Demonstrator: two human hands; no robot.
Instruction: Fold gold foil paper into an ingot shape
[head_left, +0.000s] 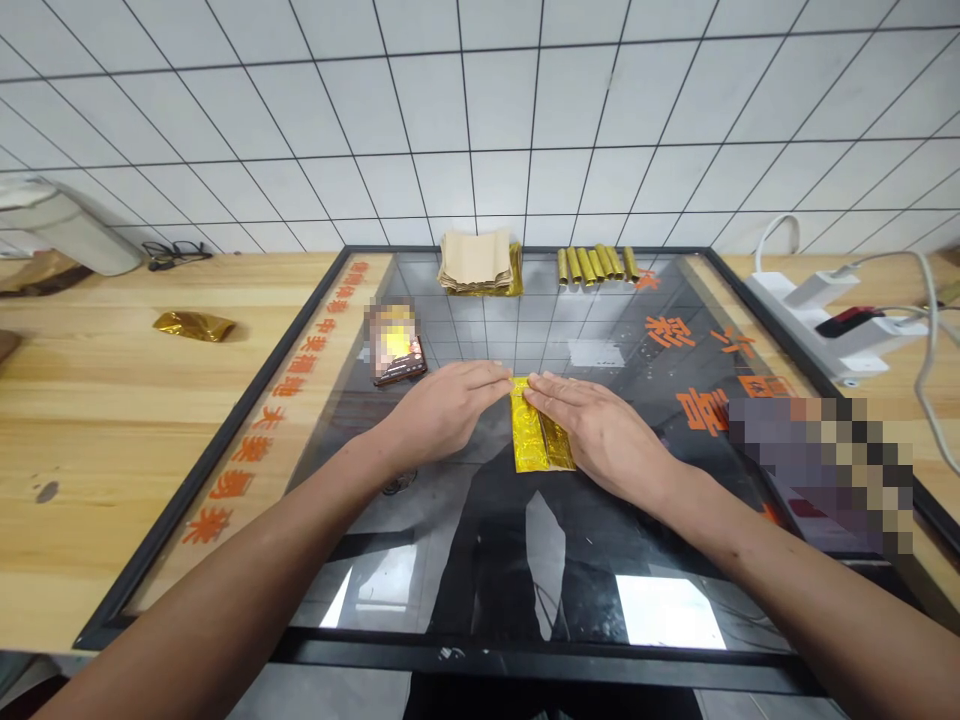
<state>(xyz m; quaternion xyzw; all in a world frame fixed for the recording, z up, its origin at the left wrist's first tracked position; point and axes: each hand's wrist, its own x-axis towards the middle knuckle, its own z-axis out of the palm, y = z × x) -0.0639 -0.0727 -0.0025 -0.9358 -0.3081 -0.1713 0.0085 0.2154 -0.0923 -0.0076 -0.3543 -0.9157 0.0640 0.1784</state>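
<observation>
Glass [491,540] over wooden tabletop [112,420] bears gold foil [529,440] before tiled wall [499,110].

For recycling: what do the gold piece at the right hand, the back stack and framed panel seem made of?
Gold piece: probably foil-faced paper or film; shiny, embossed-looking, glinting.
Stack: likely paper, matte brown on top, gold at one edge.
Framed panel: glass or clear plastic, glossy; it mirrors the tiled wall.

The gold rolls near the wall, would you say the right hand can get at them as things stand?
Probably yes: nothing upright stands on the glass between the right hand and the gold rolls, though that hand would first have to leave the gold foil.
</observation>
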